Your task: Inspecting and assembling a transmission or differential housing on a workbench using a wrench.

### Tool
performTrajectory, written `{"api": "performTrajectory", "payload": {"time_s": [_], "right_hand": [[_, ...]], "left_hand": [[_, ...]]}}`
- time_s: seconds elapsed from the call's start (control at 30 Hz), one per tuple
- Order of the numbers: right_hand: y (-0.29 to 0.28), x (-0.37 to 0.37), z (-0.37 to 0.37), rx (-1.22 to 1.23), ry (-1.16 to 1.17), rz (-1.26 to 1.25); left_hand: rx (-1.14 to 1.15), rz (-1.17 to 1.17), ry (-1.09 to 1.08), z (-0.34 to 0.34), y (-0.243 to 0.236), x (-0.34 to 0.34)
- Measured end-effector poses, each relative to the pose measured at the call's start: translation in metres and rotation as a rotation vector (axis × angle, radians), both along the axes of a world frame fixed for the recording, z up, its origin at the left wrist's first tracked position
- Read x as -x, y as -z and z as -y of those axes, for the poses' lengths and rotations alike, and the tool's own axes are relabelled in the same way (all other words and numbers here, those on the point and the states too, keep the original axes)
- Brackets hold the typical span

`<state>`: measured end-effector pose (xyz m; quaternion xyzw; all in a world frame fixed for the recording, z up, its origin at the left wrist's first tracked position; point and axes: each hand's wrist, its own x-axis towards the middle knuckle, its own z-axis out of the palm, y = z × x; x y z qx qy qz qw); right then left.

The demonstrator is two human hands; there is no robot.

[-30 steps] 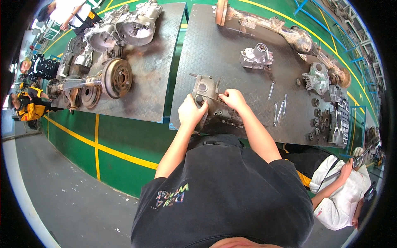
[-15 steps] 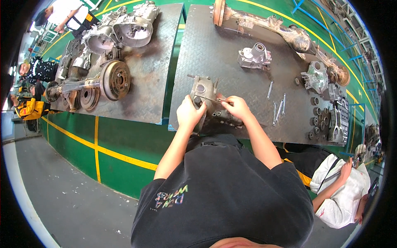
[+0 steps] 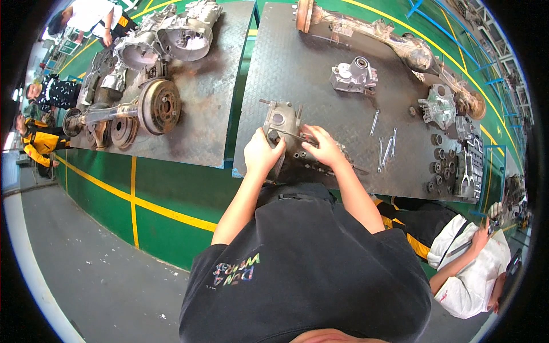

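A worn grey metal housing (image 3: 278, 116), like a gearbox casing, rests at the near edge of the steel-topped table. My left hand (image 3: 262, 153) is closed at its left side, thumb and fingers about the near end of a thin metal wrench (image 3: 291, 135) that lies across the casing. The exact grip is partly hidden. To the right, my right hand (image 3: 325, 148) is over the casing by the wrench's other end, its thumb and forefinger spread. Part of the casing is behind my hands.
Combination wrenches (image 3: 387, 150) lie to the right, with bearings and rings (image 3: 439, 166) beyond. A smaller silver housing (image 3: 353, 77) and a long rusty axle (image 3: 400, 48) are farther back. Another table (image 3: 200, 123) stands left across a gap. A co-worker (image 3: 472, 260) is close on the right.
My right hand's fingers have parted from a pinch on the wrench's end. My left hand has stayed in place. People at the left have shifted a little.
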<state>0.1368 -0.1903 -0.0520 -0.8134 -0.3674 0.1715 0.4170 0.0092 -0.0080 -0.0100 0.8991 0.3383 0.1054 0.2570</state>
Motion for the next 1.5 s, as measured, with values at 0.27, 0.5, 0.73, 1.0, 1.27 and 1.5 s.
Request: {"api": "performTrajectory", "payload": {"time_s": [0.27,0.5,0.73,1.0,1.27,1.5], "right_hand": [[-0.027,-0.007,0.006,0.325,-0.134,-0.095],[-0.015,0.009,0.001,0.271,-0.119,0.079],[-0.018,0.004,-0.007,0.255,0.009,0.11],[-0.048,-0.015,-0.013,0.469,-0.008,-0.074],[-0.043,-0.011,-0.013,0.632,-0.135,-0.034],[-0.032,-0.003,-0.014,0.309,-0.079,0.08]], "left_hand": [[0.001,-0.008,0.004,-0.002,0.0,0.0],[0.011,-0.017,-0.015,-0.001,0.003,0.001],[0.033,-0.039,0.006,0.0,-0.006,-0.002],[0.022,-0.033,0.01,-0.002,-0.003,0.0],[0.017,-0.018,0.008,-0.003,-0.003,-0.001],[0.008,-0.023,0.008,-0.002,-0.003,-0.002]]}}
